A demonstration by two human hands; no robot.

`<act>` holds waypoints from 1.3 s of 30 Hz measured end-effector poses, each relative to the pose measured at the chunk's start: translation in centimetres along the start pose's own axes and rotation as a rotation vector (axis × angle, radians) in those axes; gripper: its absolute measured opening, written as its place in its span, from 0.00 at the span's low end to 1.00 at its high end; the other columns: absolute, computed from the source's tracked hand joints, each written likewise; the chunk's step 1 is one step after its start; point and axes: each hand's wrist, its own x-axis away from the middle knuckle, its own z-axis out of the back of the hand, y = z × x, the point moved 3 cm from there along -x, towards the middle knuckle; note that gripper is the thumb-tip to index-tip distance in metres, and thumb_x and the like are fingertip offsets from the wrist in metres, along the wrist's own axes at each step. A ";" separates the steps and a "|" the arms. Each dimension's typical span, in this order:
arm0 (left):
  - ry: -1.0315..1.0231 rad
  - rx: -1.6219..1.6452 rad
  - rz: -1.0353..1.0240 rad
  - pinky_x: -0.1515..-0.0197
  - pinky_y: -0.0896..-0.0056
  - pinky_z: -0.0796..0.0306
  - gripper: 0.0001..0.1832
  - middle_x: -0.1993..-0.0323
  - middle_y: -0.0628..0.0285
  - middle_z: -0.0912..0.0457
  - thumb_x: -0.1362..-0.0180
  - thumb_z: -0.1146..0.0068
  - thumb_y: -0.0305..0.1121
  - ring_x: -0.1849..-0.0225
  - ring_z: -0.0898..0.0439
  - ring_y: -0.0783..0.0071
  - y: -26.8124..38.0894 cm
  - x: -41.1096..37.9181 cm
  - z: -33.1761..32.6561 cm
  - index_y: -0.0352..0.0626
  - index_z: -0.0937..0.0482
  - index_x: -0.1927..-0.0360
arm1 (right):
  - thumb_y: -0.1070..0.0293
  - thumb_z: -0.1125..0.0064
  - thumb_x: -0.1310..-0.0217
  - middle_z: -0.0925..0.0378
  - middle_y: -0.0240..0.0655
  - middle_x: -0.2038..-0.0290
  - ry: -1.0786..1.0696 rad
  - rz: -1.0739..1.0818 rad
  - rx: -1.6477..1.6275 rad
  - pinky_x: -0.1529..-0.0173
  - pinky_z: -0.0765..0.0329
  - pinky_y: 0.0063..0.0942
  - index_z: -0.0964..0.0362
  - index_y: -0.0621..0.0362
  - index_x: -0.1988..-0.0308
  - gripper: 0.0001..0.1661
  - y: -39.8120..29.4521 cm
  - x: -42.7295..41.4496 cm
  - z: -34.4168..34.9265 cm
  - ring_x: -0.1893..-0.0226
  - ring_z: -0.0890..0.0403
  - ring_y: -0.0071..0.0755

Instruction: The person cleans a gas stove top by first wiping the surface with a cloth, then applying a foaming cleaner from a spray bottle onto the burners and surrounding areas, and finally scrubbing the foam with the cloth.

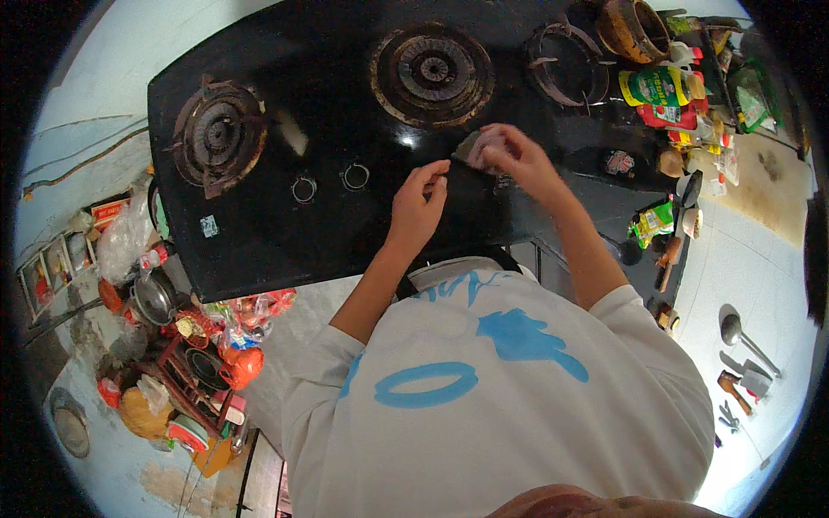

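My right hand is closed around a small greyish cloth or pad, just above the black gas cooktop. The fingers cover part of the pad, so its exact kind cannot be told. To its left, my left hand hovers over the cooktop with curled fingers apart from the thumb and nothing visible between them. Beyond both hands is the middle burner, with no pan support on it. The left burner carries its rusty support. Two round control knobs lie left of my left hand.
A loose pan-support ring lies on the right, near a brown pot. Seasoning bottles and packets crowd the right edge. A ladle and a cleaver hang on the tiled wall. Bags and pans fill the left side.
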 end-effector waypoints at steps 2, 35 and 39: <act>0.050 -0.242 -0.105 0.41 0.62 0.30 0.17 0.47 0.56 0.21 0.37 0.47 0.27 0.45 0.22 0.59 0.1 0.5 0.6 0.41 0.23 0.44 | 0.62 0.37 0.36 0.22 0.31 0.56 0.044 -0.021 -0.022 0.54 0.22 0.25 0.32 0.58 0.44 0.24 -0.2 -1.3 1.9 0.58 0.21 0.23; -0.031 -0.576 -0.220 0.31 0.56 0.39 0.18 0.33 0.58 0.31 0.38 0.48 0.27 0.31 0.34 0.56 -2.5 1.2 2.2 0.40 0.24 0.44 | 0.68 0.42 0.35 0.20 0.41 0.55 -0.201 0.787 0.778 0.48 0.22 0.36 0.23 0.60 0.53 0.12 -5.3 -27.4 -0.2 0.52 0.19 0.42; -0.054 -0.583 -0.248 0.31 0.56 0.39 0.18 0.33 0.58 0.32 0.38 0.47 0.27 0.30 0.35 0.57 -2.8 1.2 2.4 0.40 0.24 0.44 | 0.63 0.38 0.37 0.21 0.35 0.52 -0.087 0.681 0.904 0.47 0.24 0.28 0.25 0.49 0.45 0.20 -3.7 -26.9 2.2 0.53 0.19 0.36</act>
